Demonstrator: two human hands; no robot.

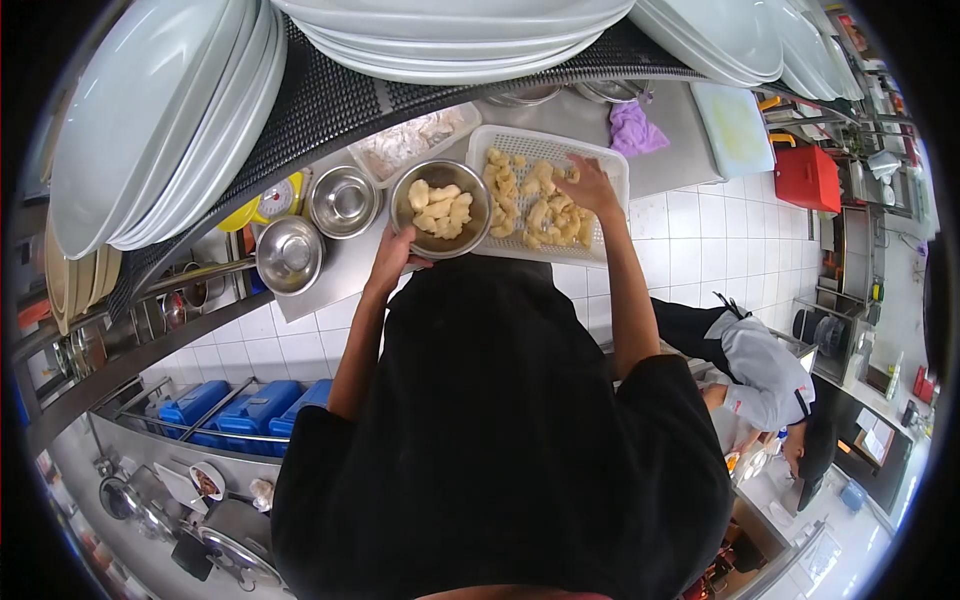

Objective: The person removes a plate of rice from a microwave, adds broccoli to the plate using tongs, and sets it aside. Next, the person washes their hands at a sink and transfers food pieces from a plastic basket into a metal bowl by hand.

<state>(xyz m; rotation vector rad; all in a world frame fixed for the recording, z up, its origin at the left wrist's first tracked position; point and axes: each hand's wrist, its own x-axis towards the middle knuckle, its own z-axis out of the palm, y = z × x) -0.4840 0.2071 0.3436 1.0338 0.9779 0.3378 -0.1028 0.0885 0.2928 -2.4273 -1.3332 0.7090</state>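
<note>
My left hand (392, 256) is closed on the near left rim of a steel bowl (483, 222) holding several pale, yellowish food pieces (438, 210). To its right sits a white perforated tray (612, 170) with more clumps of the same-looking pale food (552, 222). Over the tray's right part my right hand (592, 190) reaches in, fingers apart, close to the upper clumps. Nothing shows between those fingers, and I cannot tell whether they touch the food. A white container (408, 140) of whitish food stands behind the bowl.
Two steel bowls (343, 201) and a yellow scale (277, 199) are at the left. A purple cloth (637, 130) and a cutting board (733, 130) lie to the right. Stacked white plates (460, 50) fill a shelf overhead. A person (765, 365) bends at another counter on the right.
</note>
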